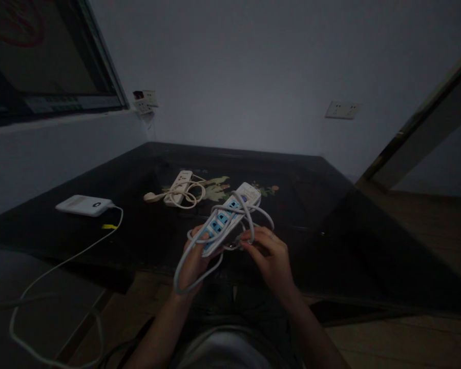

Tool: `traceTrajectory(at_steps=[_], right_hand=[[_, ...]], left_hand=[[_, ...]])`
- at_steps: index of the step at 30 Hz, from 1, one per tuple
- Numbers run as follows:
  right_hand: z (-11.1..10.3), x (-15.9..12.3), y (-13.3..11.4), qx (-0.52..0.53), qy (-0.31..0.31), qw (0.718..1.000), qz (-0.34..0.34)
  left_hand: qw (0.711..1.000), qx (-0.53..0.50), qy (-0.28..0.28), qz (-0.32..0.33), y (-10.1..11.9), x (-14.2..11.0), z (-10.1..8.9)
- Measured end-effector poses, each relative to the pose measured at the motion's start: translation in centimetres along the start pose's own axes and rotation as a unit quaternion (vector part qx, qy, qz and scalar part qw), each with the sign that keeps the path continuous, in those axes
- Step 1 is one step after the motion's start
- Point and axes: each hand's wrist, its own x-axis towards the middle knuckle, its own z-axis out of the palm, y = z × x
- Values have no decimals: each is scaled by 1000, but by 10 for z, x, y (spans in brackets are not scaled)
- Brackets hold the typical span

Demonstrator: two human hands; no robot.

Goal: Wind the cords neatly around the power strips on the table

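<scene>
A white power strip with blue sockets (pixel 222 219) is held tilted above the table's front part, its far end pointing away to the right. My left hand (pixel 194 259) is closed around its near end, thumb on top by the sockets. The strip's grey-white cord (pixel 249 218) is looped loosely around it, and one big loop hangs over my left wrist. Right of the strip, my right hand (pixel 267 251) pinches part of this cord between thumb and fingers. What lies just under those fingertips is dim and partly hidden.
On the dark glossy table (pixel 292 195) lies a second, cream power strip (pixel 180 187) with its coiled cord and plug. A white power bank (pixel 85 205) with a trailing white cable (pixel 77 254) is at the left. Wall sockets (pixel 342 109) are behind.
</scene>
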Motion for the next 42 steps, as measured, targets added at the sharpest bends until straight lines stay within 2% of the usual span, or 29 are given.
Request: traceTrajectory(at_steps=[5, 11, 17, 20, 23, 25, 27, 29, 31, 35, 38, 42], right_hand=[[12, -1, 20, -98, 41, 991, -83], [20, 0, 35, -144, 73, 981, -111], [20, -7, 30, -169, 59, 981, -78], [13, -18, 28, -118, 74, 988, -67], [7, -30, 32, -39, 116, 992, 4], [7, -35, 36, 31, 88, 994, 62], [12, -36, 39, 100, 9, 990, 100], [19, -34, 39, 153, -53, 980, 117], [24, -30, 36, 176, -72, 973, 127], [22, -24, 30, 118, -63, 984, 115], [9, -25, 31, 43, -47, 994, 89], [-9, -31, 35, -50, -56, 995, 59]], left_hand=[[1000, -1, 0, -10, -1, -5, 4], [1000, -12, -1, -19, -1, -10, 8], [1000, -1, 7, -2, 0, -10, 6], [1000, 3, -6, 2, 3, -10, 6], [1000, -3, -2, -9, 7, -11, 8], [1000, -10, -8, -11, 10, -12, 10], [1000, -11, -28, -7, 11, -14, 12], [999, -7, -47, -3, 12, -15, 13], [999, -1, -54, -2, 12, -16, 14], [999, 25, -44, 14, 11, -13, 10], [998, 43, -23, 45, 7, -9, 4], [999, 27, -6, 32, 1, -10, 2]])
